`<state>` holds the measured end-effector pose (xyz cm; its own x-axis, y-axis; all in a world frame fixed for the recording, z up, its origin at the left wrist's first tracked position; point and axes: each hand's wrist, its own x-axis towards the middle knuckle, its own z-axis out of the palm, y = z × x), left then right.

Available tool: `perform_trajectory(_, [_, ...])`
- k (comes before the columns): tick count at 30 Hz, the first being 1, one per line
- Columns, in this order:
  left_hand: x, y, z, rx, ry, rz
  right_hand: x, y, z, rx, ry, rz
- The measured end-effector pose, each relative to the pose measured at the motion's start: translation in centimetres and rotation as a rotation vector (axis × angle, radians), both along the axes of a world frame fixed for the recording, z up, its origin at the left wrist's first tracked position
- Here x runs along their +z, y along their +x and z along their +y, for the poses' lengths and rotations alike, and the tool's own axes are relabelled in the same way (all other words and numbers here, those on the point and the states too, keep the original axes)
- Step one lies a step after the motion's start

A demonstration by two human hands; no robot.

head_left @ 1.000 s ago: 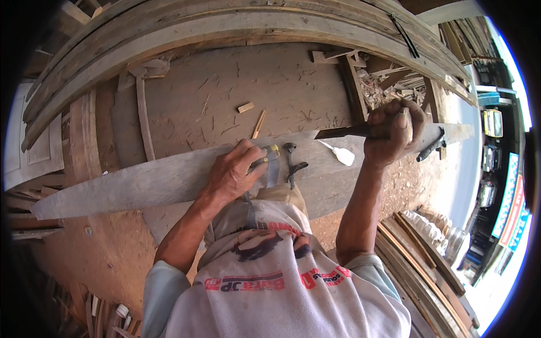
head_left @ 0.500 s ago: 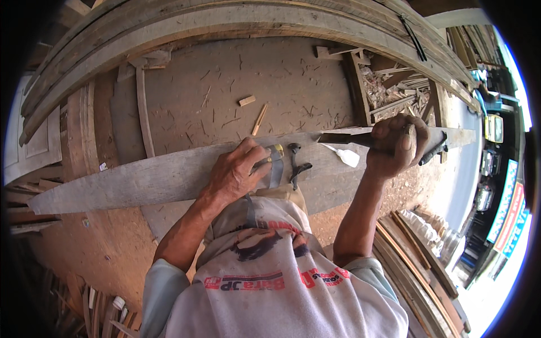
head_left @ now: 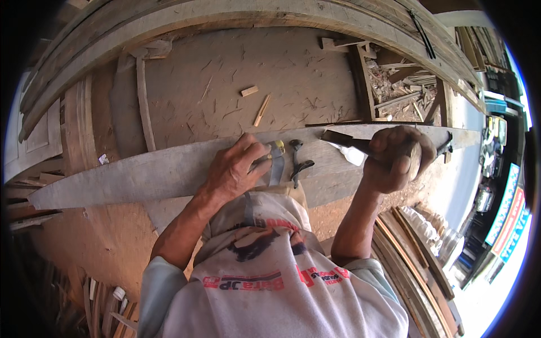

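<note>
A long grey plank [head_left: 129, 173] with a tapered left end lies across in front of me. My left hand [head_left: 239, 166] rests over its middle, fingers curled and thumb tip against a grey strip with a yellow end [head_left: 274, 169]; the palm side is hidden. Closed in a fist above the plank's right part, my right hand [head_left: 397, 158] grips a dark flat-bladed tool [head_left: 345, 139] with a wooden handle, its blade pointing left. Between my hands lie a small black tool with curved ends [head_left: 297, 163] and, partly under the blade, a white plastic piece [head_left: 353, 155].
Long stacked beams [head_left: 236, 14] run across the far side. Small wood offcuts [head_left: 262, 110] and shavings lie on the dusty ground sheet. More boards [head_left: 414, 270] are stacked at the lower right, wood scraps [head_left: 107, 310] at the lower left. Beyond, on the right, is a road [head_left: 466, 151].
My right hand has shifted a little right and lower, with the tool still in its grip. A thin dark edge now shows along the plank's far side. My left hand stays nearly in place.
</note>
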<state>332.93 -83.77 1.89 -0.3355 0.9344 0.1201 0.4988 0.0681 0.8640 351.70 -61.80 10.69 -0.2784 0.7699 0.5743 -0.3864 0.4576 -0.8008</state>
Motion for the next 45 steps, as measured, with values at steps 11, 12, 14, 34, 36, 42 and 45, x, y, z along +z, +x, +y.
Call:
perform_trajectory(11, [-0.1,-0.2,0.1,-0.007,0.057,0.045,-0.4,-1.8,-2.1,-0.333,0.164,-0.072])
perform_trajectory(12, [0.0,-0.2,0.3,-0.005,0.063,0.061,0.1,-1.6,-1.8,-0.344,0.034,0.009])
perform_trajectory(14, [-0.2,0.2,0.4,-0.010,0.066,0.062,0.2,-1.5,-2.3,-0.323,0.154,-0.022])
perform_trajectory(34, [-0.3,0.5,-0.1,0.029,0.065,0.078,3.1,-2.7,3.9,-0.517,-0.042,0.000])
perform_trajectory(36, [-0.2,0.5,-0.4,0.038,0.048,0.098,3.2,-1.0,6.1,-0.483,-0.113,-0.175])
perform_trajectory(42, [0.0,0.6,-0.2,0.033,0.022,0.130,1.1,-1.4,14.2,-0.593,-0.352,-0.244])
perform_trajectory(45, [0.0,0.7,-0.2,0.037,0.022,0.133,-2.2,-1.5,19.6,-0.311,-0.599,0.015])
